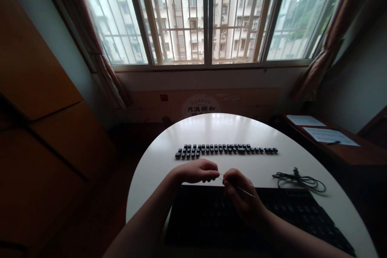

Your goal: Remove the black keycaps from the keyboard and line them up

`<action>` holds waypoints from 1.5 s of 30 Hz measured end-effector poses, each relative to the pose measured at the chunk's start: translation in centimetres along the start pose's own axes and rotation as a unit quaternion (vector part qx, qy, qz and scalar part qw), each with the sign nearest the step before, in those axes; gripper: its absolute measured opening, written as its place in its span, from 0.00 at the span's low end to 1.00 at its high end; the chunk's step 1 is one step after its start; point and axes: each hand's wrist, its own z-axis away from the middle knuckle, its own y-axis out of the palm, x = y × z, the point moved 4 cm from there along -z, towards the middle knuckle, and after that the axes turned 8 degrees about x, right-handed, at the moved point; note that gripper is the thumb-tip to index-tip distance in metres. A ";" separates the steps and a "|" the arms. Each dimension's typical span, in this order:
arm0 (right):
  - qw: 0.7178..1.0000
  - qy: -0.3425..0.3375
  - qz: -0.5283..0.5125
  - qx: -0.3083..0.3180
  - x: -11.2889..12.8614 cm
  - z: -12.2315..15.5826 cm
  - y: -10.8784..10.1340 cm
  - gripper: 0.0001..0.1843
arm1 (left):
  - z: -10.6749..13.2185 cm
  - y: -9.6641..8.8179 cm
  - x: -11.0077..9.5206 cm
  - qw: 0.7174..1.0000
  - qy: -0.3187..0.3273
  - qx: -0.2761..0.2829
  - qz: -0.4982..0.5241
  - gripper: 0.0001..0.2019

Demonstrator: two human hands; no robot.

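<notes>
A thin wire keycap puller [246, 192] is in my right hand [242, 195], its pale rear end sticking out past the fingers. Fine wire at its other end bridges the small gap to my left hand [201, 170]. The fingers of my left hand are closed at the wire's tip; whatever they pinch is hidden. Both hands are over the far edge of a black keyboard [193, 217], which my forearms partly cover. Beyond them, loose black keycaps [223, 149] lie in rows on the white round table [151, 177].
A coiled black cable [302, 180] lies to the right, behind the keyboard. Further right, a brown desk [341, 153] bears papers [329, 135] and a pen. Wooden cabinets [39, 129] stand at left. A barred window [208, 16] is ahead, with a printed box [242, 100] below it.
</notes>
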 end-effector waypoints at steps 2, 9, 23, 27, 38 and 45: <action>1.000 0.007 -0.011 0.000 0.0 0.0 0.0 0.05 | 0.1 -0.1 -0.1 1.000 0.001 -0.003 0.005 0.22; 0.999 0.019 -0.040 -0.016 -0.5 0.3 -0.2 0.12 | 0.4 -0.7 0.3 0.999 -0.004 -0.034 0.017 0.21; 0.997 -0.020 0.059 -0.053 -0.4 -0.3 -0.6 0.15 | -0.4 0.2 0.8 0.993 0.015 -0.052 0.103 0.14; 0.997 0.001 0.043 -0.063 -1.5 0.1 -0.4 0.10 | -0.2 0.2 0.4 0.992 0.030 -0.036 0.116 0.08; 0.996 0.017 0.088 -0.002 -1.2 0.1 0.3 0.09 | 0.3 0.6 -0.5 0.998 -0.019 0.011 0.067 0.23; 0.993 0.025 0.117 -0.005 -1.7 0.3 0.5 0.14 | 0.1 0.8 -0.6 0.996 -0.019 0.030 0.083 0.27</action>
